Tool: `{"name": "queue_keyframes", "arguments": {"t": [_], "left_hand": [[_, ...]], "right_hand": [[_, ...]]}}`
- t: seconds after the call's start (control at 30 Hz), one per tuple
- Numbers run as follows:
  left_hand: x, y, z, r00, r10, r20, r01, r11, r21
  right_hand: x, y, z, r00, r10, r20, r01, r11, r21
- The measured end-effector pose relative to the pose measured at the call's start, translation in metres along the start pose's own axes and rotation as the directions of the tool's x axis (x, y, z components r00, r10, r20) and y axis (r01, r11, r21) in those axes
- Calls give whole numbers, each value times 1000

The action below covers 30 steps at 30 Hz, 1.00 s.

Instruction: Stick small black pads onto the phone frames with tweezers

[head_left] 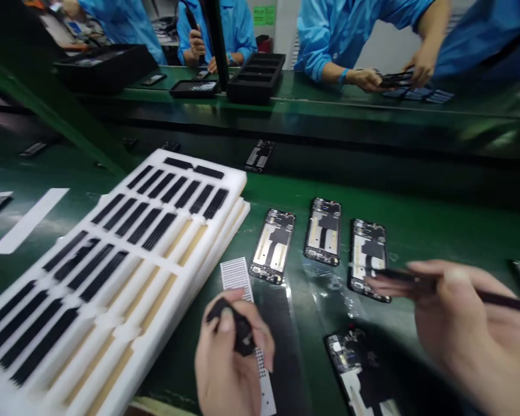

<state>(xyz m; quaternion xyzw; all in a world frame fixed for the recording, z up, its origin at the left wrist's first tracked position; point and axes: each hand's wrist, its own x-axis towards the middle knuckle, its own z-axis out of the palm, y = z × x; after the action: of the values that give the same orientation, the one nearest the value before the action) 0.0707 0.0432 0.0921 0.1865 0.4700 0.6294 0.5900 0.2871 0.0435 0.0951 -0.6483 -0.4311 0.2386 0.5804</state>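
Note:
My left hand [231, 358] is closed around a small crumpled black piece [242, 334], whose exact kind I cannot make out. Beneath that hand lies a white strip [235, 274] with rows of small dark marks. My right hand [463, 329], blurred, pinches dark tweezers [502, 300]; their tip reaches over the lower part of an opened phone [368, 251]. Two similar opened phones, a middle one [323, 231] and a left one [273, 245], lie in a row beside it. Nearer me is another opened phone [357, 370], partly cut off by the frame's bottom.
Stacked white foam trays [182, 266] with black strips in slots fill the left. A clear plastic sheet [329, 289] lies by the phones. Beyond, a phone [260, 156] rests on the dark belt [351, 144]. Co-workers in blue sleeves [320, 40] work opposite, near black bins [255, 78].

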Motion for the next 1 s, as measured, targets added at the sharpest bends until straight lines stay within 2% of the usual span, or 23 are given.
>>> {"name": "queue_keyframes", "arguments": {"t": [0.03, 0.07, 0.1, 0.13, 0.17, 0.2, 0.27, 0.3, 0.33, 0.37, 0.4, 0.43, 0.5, 0.57, 0.73, 0.87, 0.9, 0.93, 0.97, 1.0], "left_hand": [[1, -1, -3, 997, 78, -22, -75, 990, 118], [3, -5, -6, 989, 142, 33, -146, 950, 277], [4, -9, -8, 974, 170, 150, -220, 870, 442], [4, -16, -10, 947, 151, 285, -293, 769, 568], [4, -22, -9, 900, 102, 424, -383, 649, 658], [4, -29, -7, 832, 42, 553, -496, 502, 708], [4, -42, 0, 691, -81, 719, -708, 126, 695], [4, -47, 4, 641, -131, 757, -768, -92, 634], [5, -50, 9, 598, -186, 779, -789, -305, 533], [6, -53, 13, 571, -231, 788, -776, -466, 426], [7, -55, 16, 559, -256, 789, -751, -558, 352], [8, -57, 17, 554, -271, 787, -731, -610, 305], [12, -58, 18, 555, -294, 778, -712, -651, 262], [14, -58, 17, 554, -304, 775, -713, -654, 253], [17, -58, 14, 521, -311, 795, -747, -617, 248], [19, -59, 9, 525, -326, 786, -778, -559, 288], [19, -59, 8, 537, -309, 785, -791, -507, 341], [19, -58, 7, 560, -273, 782, -802, -415, 429], [18, -56, 7, 609, -215, 764, -788, -270, 553], [17, -53, 7, 692, -155, 705, -719, -67, 691]], "right_hand": [[6, 11, -9, 998, 63, -23, -60, 995, 83], [10, 24, -17, 992, 124, 1, -123, 982, 141], [11, 37, -24, 982, 179, 55, -185, 971, 154], [10, 48, -28, 968, 224, 111, -237, 964, 120], [8, 58, -29, 955, 253, 155, -267, 961, 73], [4, 66, -29, 947, 266, 180, -277, 960, 36], [-3, 72, -23, 947, 247, 204, -256, 967, 16], [-5, 72, -18, 950, 228, 214, -239, 971, 25], [-6, 71, -14, 950, 212, 229, -226, 973, 38], [-7, 70, -10, 949, 200, 243, -217, 975, 46], [-7, 69, -6, 947, 194, 257, -211, 977, 42], [-7, 69, -3, 945, 187, 269, -202, 979, 29], [-7, 70, 1, 944, 165, 284, -171, 985, -4], [-8, 72, 2, 945, 139, 296, -137, 990, -28], [-11, 74, 1, 938, 116, 327, -103, 993, -57], [-9, 76, 2, 932, 108, 347, -89, 994, -69], [-8, 76, 2, 930, 113, 349, -96, 993, -67], [-7, 75, 2, 929, 123, 348, -109, 992, -59], [-6, 74, 2, 929, 138, 342, -131, 990, -43], [-6, 71, 1, 930, 156, 333, -159, 987, -19]]}}
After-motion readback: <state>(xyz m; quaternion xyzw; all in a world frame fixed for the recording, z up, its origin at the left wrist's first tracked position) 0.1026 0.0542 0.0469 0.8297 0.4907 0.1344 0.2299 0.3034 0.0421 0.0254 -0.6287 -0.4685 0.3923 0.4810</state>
